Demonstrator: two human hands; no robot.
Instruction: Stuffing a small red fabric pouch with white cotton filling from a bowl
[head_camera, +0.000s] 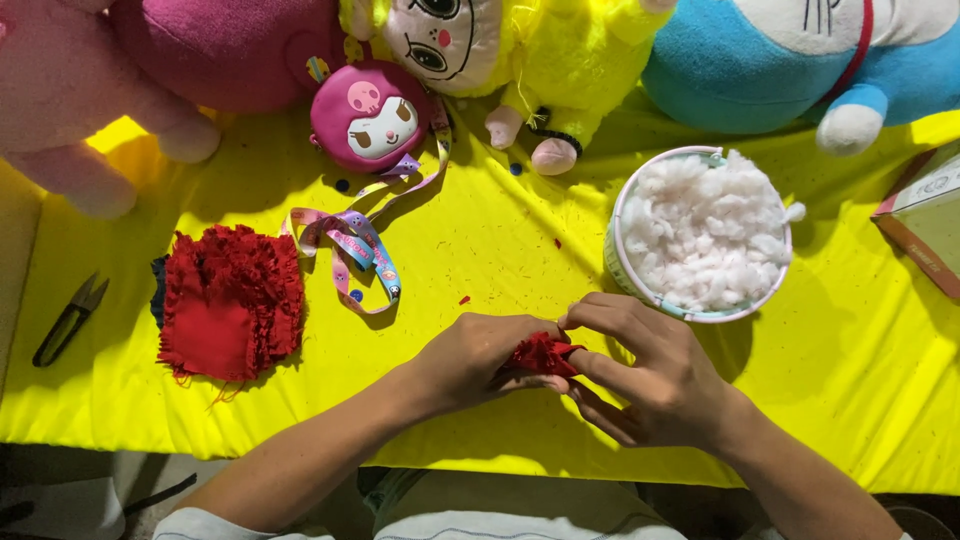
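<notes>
A yellow cloth (480, 250) covers the table, and soft toys line its far edge: a blue-and-white plush (800, 55) at the right, a pink plush (90, 90) at the left, a magenta plush (230, 45) beside it, and a yellow doll (520, 50) at the centre. A white bucket of stuffing fibre (700, 235) stands right of centre, just beyond the hands. A stack of red frilled fabric pieces (230, 305) lies at the left, with black thread snips (68, 320) further left, off the cloth. A small pink face-shaped pouch (370, 115) rests below the doll, its patterned lanyard (355, 250) trailing toward the near edge. The left hand (475, 360) is curled closed around a small red fabric piece (543, 355), held between both hands at the near centre of the table. The right hand (650, 375) pinches the same piece between thumb and narrowly parted fingers.
</notes>
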